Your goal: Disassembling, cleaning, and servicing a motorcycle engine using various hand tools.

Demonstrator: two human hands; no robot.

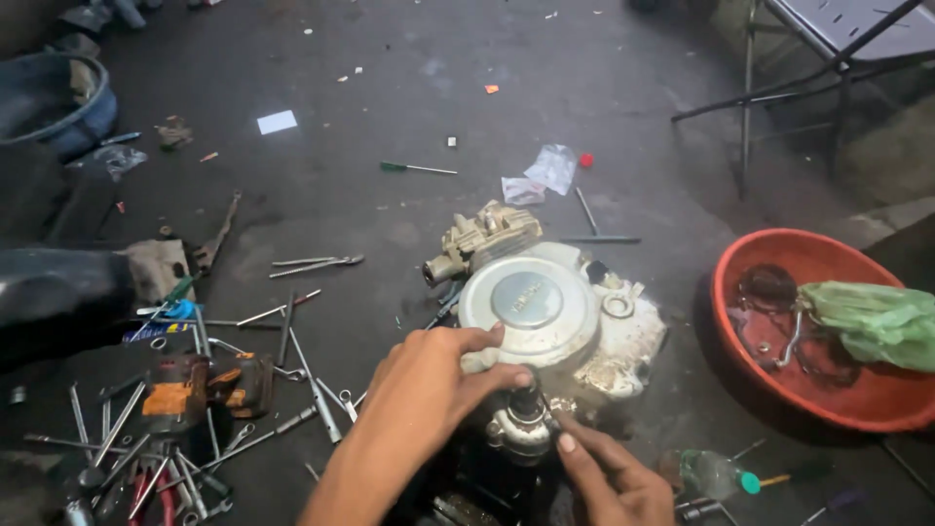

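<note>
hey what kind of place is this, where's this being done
Most likely an informal repair workshop for small engines, with the work done on the floor. Both hands, left hand and right hand, are on an engine casing, wrenches lie scattered on the concrete, and a red basin holds parts.

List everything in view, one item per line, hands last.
Grey metal engine casing with round cover: one, centre floor.
Small dark cylindrical part: one, below the casing, between both hands' fingers.
Red plastic basin: one, right, holding dark liquid.
Green crumpled cloth: one, on the basin's rim.
Loose silver wrenches and sockets: many, left floor.
Green-handled screwdriver: one, upper centre.
Blue tub: one, top left.
Metal folding chair: one, top right.
Clear bottle with green cap: one, bottom right.
Left hand: touching the casing.
Right hand: at the part.
</note>
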